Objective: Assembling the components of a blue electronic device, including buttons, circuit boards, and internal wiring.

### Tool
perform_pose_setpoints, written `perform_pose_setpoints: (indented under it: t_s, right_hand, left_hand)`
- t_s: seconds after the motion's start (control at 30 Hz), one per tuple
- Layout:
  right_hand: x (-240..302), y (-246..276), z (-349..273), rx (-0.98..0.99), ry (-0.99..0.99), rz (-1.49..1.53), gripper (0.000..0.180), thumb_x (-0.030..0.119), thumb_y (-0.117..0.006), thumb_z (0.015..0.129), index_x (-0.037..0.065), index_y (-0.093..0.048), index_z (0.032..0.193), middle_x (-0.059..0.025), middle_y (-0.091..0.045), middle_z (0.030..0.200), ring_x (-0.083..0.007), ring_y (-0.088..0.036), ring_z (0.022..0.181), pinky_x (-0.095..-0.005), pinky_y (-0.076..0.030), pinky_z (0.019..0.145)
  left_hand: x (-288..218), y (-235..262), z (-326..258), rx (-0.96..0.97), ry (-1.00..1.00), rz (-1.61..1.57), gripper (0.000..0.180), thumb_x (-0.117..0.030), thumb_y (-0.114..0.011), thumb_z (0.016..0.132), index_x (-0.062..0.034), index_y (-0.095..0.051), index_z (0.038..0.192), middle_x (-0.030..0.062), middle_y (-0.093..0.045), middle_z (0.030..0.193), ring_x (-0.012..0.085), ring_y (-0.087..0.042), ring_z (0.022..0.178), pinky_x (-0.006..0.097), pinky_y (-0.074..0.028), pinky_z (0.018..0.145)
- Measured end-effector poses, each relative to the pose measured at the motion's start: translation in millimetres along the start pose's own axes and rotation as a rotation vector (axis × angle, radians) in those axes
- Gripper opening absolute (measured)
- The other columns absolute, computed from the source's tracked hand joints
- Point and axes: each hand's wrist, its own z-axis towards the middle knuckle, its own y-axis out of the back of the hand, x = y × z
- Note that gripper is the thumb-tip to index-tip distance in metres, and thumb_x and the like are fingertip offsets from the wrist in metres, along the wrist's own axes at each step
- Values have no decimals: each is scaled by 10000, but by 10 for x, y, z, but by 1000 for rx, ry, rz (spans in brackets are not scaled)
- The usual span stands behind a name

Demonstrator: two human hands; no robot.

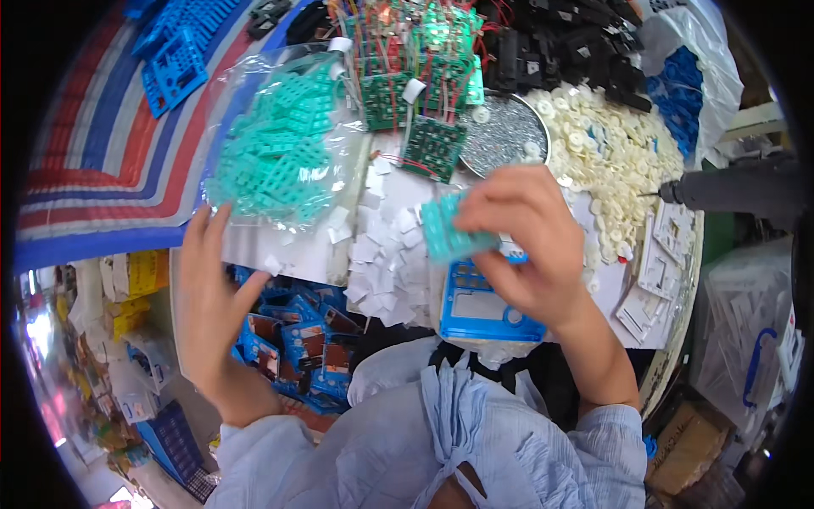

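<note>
My right hand pinches a small teal plastic keypad piece above a blue casing that lies at the near edge of the white table. My left hand is held flat with the fingers spread, holding nothing, just below a clear bag of teal keypad pieces. A scatter of small white paper squares lies between the two hands.
Green circuit boards with wires are piled at the back. A round metal dish of screws, a heap of white round buttons, black parts, a power screwdriver and a box of blue casings surround the work spot.
</note>
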Motion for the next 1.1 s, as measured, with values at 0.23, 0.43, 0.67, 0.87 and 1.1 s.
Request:
perform_pose_setpoints:
  t_s: [0.23,0.43,0.67,0.87,1.1]
  right_hand:
    - [258,211,-542,27,-57,-13,351,-2,-776,638,56,-747,983,-103,-698,1063,-323,-643,982,-409,-530,820]
    - [421,235,-724,101,-279,118,282,48,-814,733,58,-737,1004,-97,-709,1003,-300,-668,896,-400,-534,777]
    - [265,348,-749,322,-555,69,179,107,-818,829,37,-719,961,-86,-683,866,-246,-625,754,-359,-478,657]
    - [23,113,-582,348,-551,44,210,135,-813,848,20,-719,997,-104,-679,870,-258,-648,770,-354,-504,662]
    - [-41,59,-494,383,-519,-114,197,224,-747,887,38,-698,933,-136,-702,849,-355,-669,852,-466,-525,760]
  left_hand:
    - [-704,-19,-329,-58,-146,-601,357,6,-804,682,-51,-729,1027,123,-711,1094,253,-690,849,396,-552,778]
    - [-1435,-857,-104,217,-304,-910,414,-62,-819,814,-63,-650,1192,135,-690,1017,320,-697,848,366,-570,718]
    - [-1313,-796,-196,471,-111,-817,237,-73,-792,862,-48,-682,1071,116,-678,922,293,-693,732,375,-545,647]
    - [-1160,-1013,-111,97,-292,-702,262,-61,-800,827,-72,-701,1069,94,-678,942,292,-677,767,383,-536,652]
    - [-1154,-1161,-41,57,-493,-611,255,-85,-792,811,-96,-724,1056,53,-668,969,257,-653,800,396,-497,679]
